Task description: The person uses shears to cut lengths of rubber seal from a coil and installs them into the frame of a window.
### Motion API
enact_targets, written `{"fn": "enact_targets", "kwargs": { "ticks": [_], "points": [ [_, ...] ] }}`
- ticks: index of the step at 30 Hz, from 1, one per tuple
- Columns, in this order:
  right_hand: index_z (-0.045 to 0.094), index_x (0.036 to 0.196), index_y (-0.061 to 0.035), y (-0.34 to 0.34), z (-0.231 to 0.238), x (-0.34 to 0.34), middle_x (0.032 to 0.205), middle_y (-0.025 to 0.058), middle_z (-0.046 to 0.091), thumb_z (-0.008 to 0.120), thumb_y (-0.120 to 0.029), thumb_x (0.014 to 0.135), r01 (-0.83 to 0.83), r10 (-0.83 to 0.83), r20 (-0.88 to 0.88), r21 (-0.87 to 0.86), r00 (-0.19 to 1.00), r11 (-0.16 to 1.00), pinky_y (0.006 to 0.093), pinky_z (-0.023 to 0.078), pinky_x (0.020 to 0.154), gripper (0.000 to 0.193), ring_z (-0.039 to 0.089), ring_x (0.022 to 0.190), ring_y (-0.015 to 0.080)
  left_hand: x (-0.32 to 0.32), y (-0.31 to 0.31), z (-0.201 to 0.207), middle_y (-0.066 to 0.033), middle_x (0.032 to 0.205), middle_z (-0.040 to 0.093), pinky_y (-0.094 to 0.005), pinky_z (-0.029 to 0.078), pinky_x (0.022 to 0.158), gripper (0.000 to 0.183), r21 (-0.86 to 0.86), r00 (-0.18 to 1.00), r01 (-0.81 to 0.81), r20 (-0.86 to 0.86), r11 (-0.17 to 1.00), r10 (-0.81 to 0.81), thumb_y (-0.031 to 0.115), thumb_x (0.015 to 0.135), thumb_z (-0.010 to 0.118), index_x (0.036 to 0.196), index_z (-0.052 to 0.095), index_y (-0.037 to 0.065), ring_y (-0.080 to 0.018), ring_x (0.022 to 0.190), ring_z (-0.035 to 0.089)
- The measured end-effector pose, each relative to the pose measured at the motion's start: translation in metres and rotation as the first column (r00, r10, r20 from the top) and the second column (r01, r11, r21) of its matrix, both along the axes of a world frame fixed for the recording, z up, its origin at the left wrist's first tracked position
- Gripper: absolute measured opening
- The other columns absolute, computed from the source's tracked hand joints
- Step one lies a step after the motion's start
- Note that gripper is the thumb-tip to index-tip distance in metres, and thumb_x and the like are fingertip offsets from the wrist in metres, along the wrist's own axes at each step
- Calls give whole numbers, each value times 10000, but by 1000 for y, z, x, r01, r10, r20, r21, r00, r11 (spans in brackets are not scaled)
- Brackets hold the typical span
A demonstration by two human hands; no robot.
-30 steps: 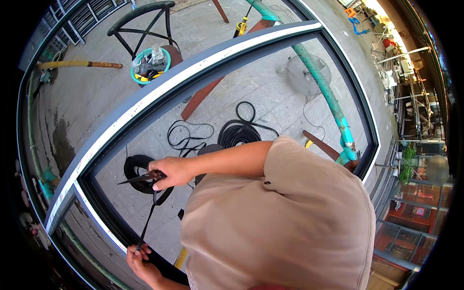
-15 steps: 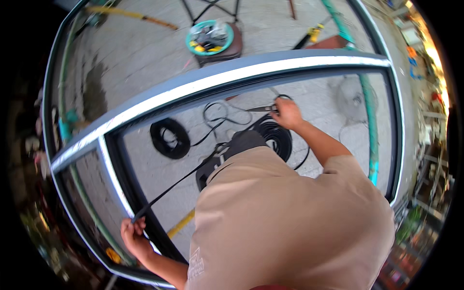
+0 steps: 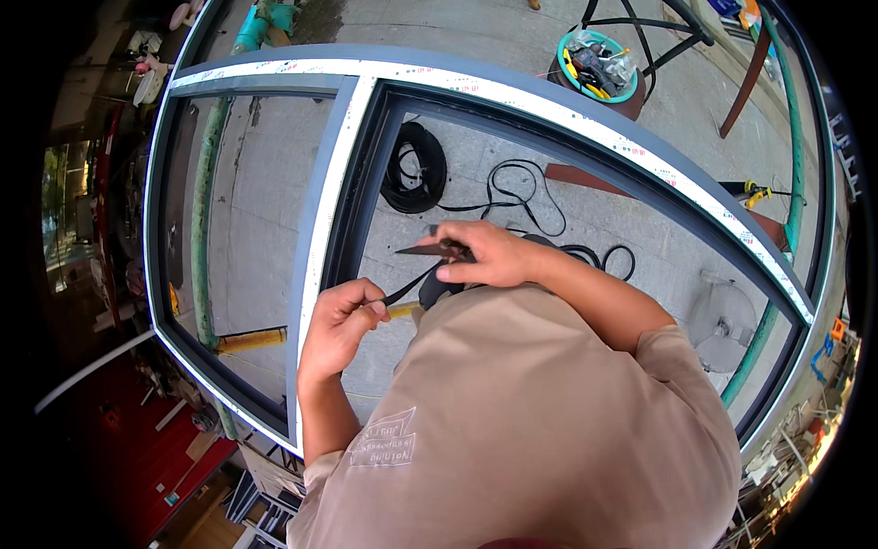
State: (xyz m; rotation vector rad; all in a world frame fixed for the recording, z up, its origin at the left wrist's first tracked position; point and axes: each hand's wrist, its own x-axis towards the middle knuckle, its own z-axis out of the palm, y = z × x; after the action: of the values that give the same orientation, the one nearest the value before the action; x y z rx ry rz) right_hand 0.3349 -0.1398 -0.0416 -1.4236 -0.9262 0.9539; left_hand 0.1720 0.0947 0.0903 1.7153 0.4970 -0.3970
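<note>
Between the thumb and fingers of my left hand [image 3: 337,328] the end of a black rubber strip [image 3: 402,291] is pinched, beside the upright bar of a grey window frame [image 3: 314,265]. My right hand [image 3: 492,251] is wrapped round a pair of scissors [image 3: 419,249], whose dark blades point left. The strip runs from my left fingers toward the right hand, just below the blades. Whether the right fingers also touch the strip is hidden. Inside the frame opening, a coil of black strip [image 3: 428,174] lies on the floor, with loose loops [image 3: 512,188] to its right.
Past the frame's long top bar [image 3: 512,87] stands a turquoise basin [image 3: 631,78] of small parts on a stool. Green pipes [image 3: 203,238] lie under the frame at both sides. A yellow-handled tool [image 3: 757,195] is at the right.
My right hand has brought the scissors left, close to the left hand. The left hand still pinches the strip, now nearer my body's middle. The view has turned leftward.
</note>
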Motion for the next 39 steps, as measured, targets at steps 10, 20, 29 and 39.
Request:
{"fn": "enact_targets", "kwargs": {
  "ticks": [10,20,29,39],
  "points": [
    [634,1130,-9,35,-10,-4,1032,131,686,747,-427,978,-182,164,-202,-75,966,980,377,508,876,459,646,980,245,-22,13,9,-6,730,621,-269,416,635,113,83,974,-182,154,980,168,70,937,639,848,673,10,-84,677,517],
    [565,1030,-73,-45,1,19,943,-11,579,718,-108,975,358,-412,-249,-235,877,904,281,449,794,166,532,878,91,-15,-1,7,-85,748,648,-303,457,643,96,453,976,-186,187,872,111,68,945,700,904,690,-19,-143,676,569],
    [559,1001,-18,-36,91,31,831,66,631,733,-86,910,738,-705,248,-74,665,670,313,484,697,208,579,747,133,13,-42,-16,-175,943,740,-426,573,757,158,708,965,-204,262,676,17,107,959,734,1087,759,18,-360,838,733],
    [593,1067,3,18,117,64,933,189,726,750,-76,859,643,-544,713,171,442,746,456,566,796,272,724,864,400,24,-78,-20,-129,961,707,-405,573,775,287,754,734,-537,639,379,-232,20,898,742,1185,731,26,-304,821,704]
  ]
}}
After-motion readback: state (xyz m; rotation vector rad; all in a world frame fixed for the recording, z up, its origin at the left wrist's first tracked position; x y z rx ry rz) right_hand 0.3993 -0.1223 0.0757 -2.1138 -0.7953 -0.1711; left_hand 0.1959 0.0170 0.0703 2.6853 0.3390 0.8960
